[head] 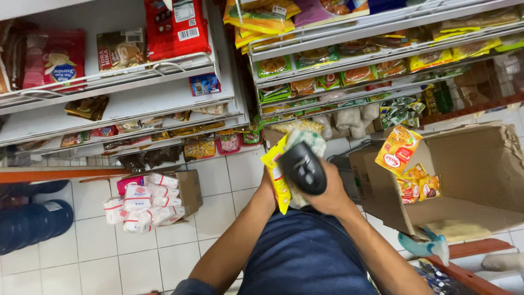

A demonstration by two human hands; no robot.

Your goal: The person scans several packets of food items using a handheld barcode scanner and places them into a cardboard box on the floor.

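My right hand [330, 198] grips a black handheld scanner [303, 167], held in front of my chest and pointing up toward the shelves. Behind the scanner, my left hand [269, 183] holds a stack of flat snack packets [284, 164], the front one yellow, with white and green ones behind it. Most of the left hand is hidden by the packets. Both forearms rise from the bottom of the view over my dark blue shirt.
White shelves [136, 98] on the left and wire racks [349, 65] on the right hold packaged goods. An open cardboard box [480, 175] with yellow packets stands at right. A smaller carton of white packs [147, 202] sits on the tiled floor. Blue water jugs [27, 218] lie at left.
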